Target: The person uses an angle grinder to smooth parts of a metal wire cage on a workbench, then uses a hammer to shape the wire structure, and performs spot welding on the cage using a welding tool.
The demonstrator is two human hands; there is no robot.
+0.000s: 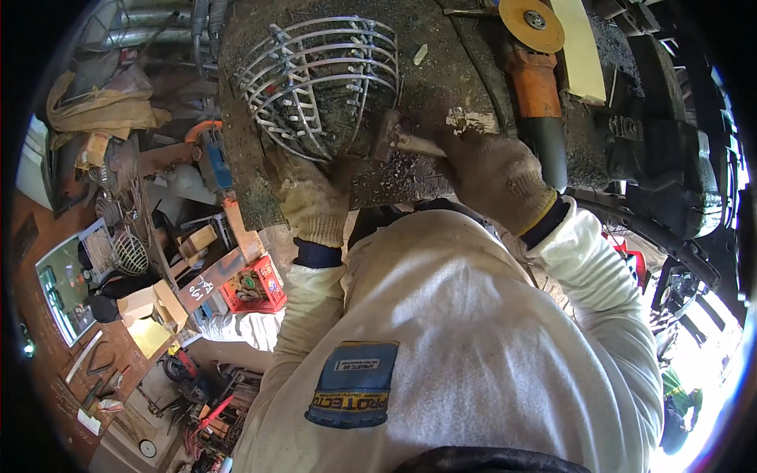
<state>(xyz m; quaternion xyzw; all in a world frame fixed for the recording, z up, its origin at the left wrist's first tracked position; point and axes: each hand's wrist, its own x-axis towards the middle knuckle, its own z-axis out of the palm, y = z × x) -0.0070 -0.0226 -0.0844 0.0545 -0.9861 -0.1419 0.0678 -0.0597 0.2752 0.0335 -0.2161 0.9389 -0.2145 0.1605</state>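
Observation:
A curved cage of welded metal rods [315, 71] lies on the dark, grimy workbench [465, 79] in front of me. My left hand [314, 201], in a tan knit glove, grips the cage's near end; its fingertips are partly lost in shade. In my right hand [501, 177], gloved alike, is a hammer [386, 135], held by its handle with the fingers closed round it. The hammer's head points left, just right of the cage's near end.
An angle grinder [532, 83] with an orange disc lies right of the cage, beside a pale yellow board [579, 47]. Dark metal equipment [662, 173] stands farther right. Leftward are a red crate [256, 288], an opened cardboard box [154, 307] and a round wire guard [131, 254].

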